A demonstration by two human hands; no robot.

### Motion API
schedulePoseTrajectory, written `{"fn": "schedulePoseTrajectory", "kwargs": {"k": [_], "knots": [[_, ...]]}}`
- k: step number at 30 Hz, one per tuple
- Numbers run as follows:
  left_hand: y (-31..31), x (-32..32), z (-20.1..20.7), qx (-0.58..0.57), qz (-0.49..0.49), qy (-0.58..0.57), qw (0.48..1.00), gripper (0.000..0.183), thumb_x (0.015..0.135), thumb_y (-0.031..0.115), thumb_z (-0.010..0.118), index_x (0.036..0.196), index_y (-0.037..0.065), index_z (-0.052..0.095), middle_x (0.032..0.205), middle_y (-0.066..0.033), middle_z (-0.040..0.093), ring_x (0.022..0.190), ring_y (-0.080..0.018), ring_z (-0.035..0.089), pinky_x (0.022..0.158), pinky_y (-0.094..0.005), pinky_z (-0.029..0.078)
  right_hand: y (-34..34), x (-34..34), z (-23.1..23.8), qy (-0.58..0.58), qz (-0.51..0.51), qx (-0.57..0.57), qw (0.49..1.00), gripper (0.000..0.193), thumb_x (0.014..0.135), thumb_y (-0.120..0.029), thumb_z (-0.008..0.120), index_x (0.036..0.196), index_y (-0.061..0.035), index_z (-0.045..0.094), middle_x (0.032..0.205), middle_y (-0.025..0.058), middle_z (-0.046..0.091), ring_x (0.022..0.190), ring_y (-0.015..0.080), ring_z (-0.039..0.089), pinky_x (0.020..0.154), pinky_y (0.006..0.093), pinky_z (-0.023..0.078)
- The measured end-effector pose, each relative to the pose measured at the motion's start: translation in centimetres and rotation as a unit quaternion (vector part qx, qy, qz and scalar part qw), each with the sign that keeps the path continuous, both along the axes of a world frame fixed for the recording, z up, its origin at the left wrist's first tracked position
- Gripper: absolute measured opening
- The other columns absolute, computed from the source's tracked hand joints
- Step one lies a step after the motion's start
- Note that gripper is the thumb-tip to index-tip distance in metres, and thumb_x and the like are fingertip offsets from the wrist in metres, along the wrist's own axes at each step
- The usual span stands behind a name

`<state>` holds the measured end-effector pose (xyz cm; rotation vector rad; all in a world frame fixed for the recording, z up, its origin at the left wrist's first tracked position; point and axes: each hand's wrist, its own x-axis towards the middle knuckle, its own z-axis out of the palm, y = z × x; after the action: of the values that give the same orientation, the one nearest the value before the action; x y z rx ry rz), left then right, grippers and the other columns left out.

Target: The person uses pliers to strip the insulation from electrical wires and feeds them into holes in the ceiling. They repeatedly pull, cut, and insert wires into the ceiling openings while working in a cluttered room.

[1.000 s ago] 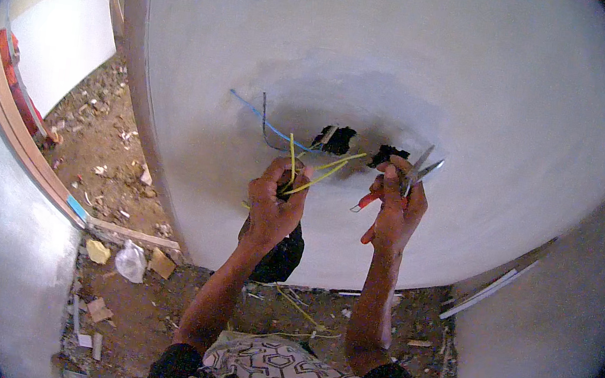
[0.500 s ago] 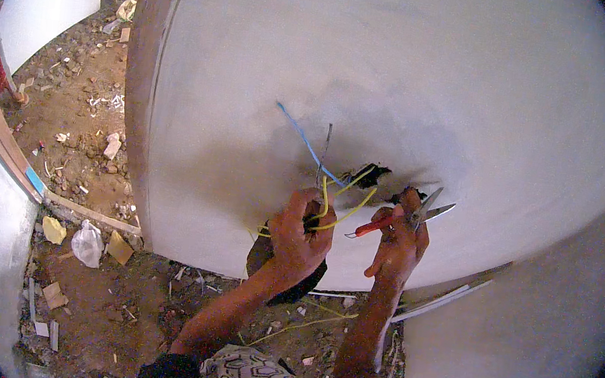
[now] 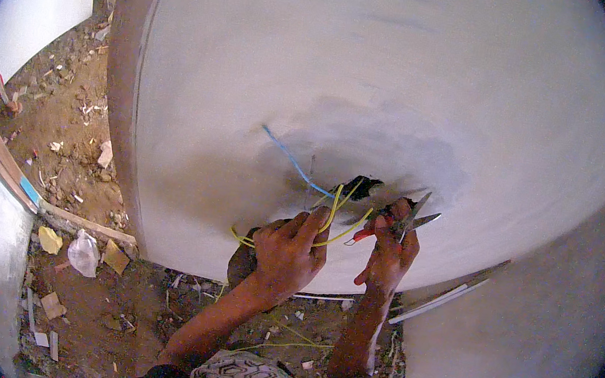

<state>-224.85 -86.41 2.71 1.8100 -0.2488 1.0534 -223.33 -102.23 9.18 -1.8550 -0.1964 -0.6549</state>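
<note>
My left hand (image 3: 286, 256) is closed on yellow wire (image 3: 345, 240), whose loops stick out on both sides of the fingers. The wire runs up to a ragged dark hole (image 3: 364, 188) in the wall. From near that hole a blue wire (image 3: 287, 157) slants up and left, and a thin grey wire (image 3: 312, 171) stands beside it. To the right, my right hand (image 3: 388, 262) grips red-handled scissors (image 3: 418, 221), their blades spread and pointing up and right. A dark shape (image 3: 242, 263) shows behind my left wrist; I cannot make out what it is.
The pale plastered wall (image 3: 317, 56) fills the middle. Beneath it, the dirt floor (image 3: 117, 310) holds rubble, a clear plastic bag (image 3: 84, 254) and trailing yellow wire. White strips (image 3: 442, 302) lean at the lower right. A doorway with a wooden sill (image 3: 86, 222) is at left.
My left hand has turned so its back faces up and moved slightly down; the yellow loops shifted left with it. The right hand moved slightly left and down, scissors still held.
</note>
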Motion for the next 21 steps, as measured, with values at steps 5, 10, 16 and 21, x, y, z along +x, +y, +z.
{"fn": "schedulePoseTrajectory", "kwargs": {"k": [5,10,16,21], "knots": [[0.3,0.4,-0.1,0.1,0.038,0.014,0.994,0.053,0.071,0.012,0.071,0.123,0.015,0.061,0.079,-0.005,0.064,0.051,-0.0249,0.058,0.045,-0.0373,0.046,-0.2,-0.6,0.9,0.047,-0.03,-0.044,0.998,0.05,0.088,-0.013,0.066,0.134,0.0001,0.052,0.084,0.0072,0.06,0.072,0.0144,0.058,0.064,0.0301,0.05],[0.5,-0.4,1.1,0.197,0.064,0.063,0.976,0.054,0.069,0.011,0.07,0.123,0.014,0.062,0.081,-0.0056,0.065,0.052,-0.0249,0.059,0.046,-0.0384,0.047,-1.5,-0.2,-0.1,0.014,0.037,-0.033,0.999,0.049,0.087,-0.014,0.067,0.133,-0.0017,0.055,0.084,0.0051,0.061,0.072,0.0129,0.056,0.065,0.0286,0.048],[0.1,0.5,1.5,0.248,0.077,0.163,0.952,0.045,0.071,0.008,0.067,0.116,0.01,0.063,0.082,-0.0127,0.067,0.06,-0.0319,0.064,0.051,-0.0455,0.05,-2.5,3.2,-3.4,-0.08,-0.022,-0.107,0.991,0.034,0.087,-0.007,0.062,0.12,-0.0061,0.064,0.083,-0.0013,0.057,0.072,0.0099,0.049,0.062,0.0259,0.042],[-1.5,1.1,1.8,0.035,0.019,0.078,0.996,0.04,0.075,0.004,0.063,0.115,0.008,0.064,0.095,-0.0168,0.069,0.077,-0.0365,0.067,0.067,-0.0459,0.055,-3.0,1.4,-1.9,-0.154,-0.056,-0.149,0.975,0.027,0.096,-0.014,0.057,0.12,-0.0057,0.064,0.087,0.0024,0.061,0.073,0.0125,0.05,0.066,0.0259,0.043]]}}
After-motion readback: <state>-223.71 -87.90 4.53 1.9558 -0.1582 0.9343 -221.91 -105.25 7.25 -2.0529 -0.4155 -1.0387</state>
